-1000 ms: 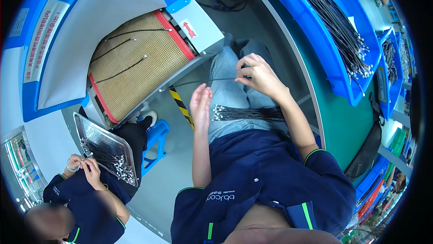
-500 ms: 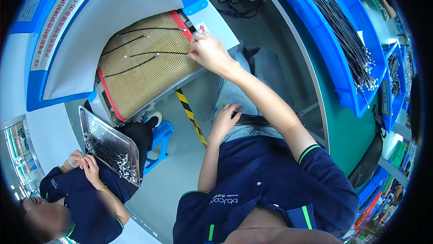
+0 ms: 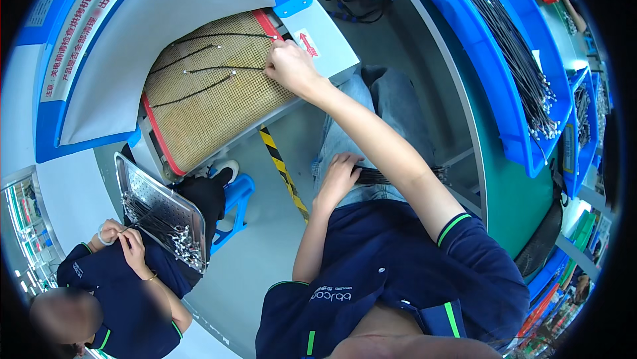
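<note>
While the person sits on the stool, the right hand (image 3: 290, 67) reaches far forward to the mesh belt (image 3: 212, 110) of the machine. Its fingers are closed together at the near end of a thin black cable (image 3: 225, 68), and they pinch it or press it down; I cannot tell which. This cable lies flat on the belt, and three more cables lie on the belt in almost the same direction, one above it and two below, all a little apart from each other.

The left hand (image 3: 338, 178) rests on the person's lap, half open, with the fingertips on the end of a bundle (image 3: 398, 174) of black cables that lies across the thighs. It touches the bundle, but a firm grip is not visible.

On the left, a second person (image 3: 113, 292) holds a steel tray (image 3: 159, 210) with more cables on the knees. On the right, a blue bin (image 3: 491, 87) contains many long cables.
</note>
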A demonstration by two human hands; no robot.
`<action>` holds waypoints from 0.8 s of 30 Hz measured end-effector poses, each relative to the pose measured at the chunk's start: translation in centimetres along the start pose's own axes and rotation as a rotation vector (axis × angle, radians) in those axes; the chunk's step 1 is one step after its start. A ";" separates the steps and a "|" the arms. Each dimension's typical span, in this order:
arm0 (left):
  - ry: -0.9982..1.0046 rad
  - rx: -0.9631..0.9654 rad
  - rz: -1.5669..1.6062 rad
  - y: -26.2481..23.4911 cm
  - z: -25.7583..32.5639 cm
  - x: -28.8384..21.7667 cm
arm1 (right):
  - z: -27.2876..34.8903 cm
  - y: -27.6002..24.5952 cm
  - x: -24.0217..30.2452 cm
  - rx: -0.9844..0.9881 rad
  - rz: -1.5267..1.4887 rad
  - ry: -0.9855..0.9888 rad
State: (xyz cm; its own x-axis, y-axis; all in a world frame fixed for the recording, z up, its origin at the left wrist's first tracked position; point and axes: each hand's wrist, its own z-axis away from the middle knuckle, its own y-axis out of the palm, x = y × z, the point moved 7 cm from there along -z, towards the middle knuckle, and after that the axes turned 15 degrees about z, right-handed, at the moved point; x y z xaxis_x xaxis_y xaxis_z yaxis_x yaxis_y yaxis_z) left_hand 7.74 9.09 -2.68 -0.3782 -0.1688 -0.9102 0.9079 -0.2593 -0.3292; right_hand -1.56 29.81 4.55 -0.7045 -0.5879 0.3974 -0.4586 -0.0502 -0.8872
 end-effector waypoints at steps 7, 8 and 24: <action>0.041 -0.006 -0.052 0.1 -0.1 -0.1 | 0.6 -1.5 -0.3 0.021 -0.084 -0.015; 0.052 -0.014 -0.054 0.2 -0.2 -0.1 | 1.0 -2.3 -0.4 0.019 -0.122 -0.016; 0.121 -0.003 0.119 -0.8 -0.3 -1.0 | 26.3 -5.9 -10.7 0.616 -0.303 0.179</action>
State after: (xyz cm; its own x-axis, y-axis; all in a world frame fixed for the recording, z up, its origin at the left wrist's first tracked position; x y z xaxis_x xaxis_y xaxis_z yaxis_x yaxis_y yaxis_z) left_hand 7.43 9.78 -1.61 -0.2441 -0.0823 -0.9662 0.9455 -0.2414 -0.2183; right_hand 22.92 15.19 -0.67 -0.6969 -0.3363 0.6335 -0.2966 -0.6691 -0.6814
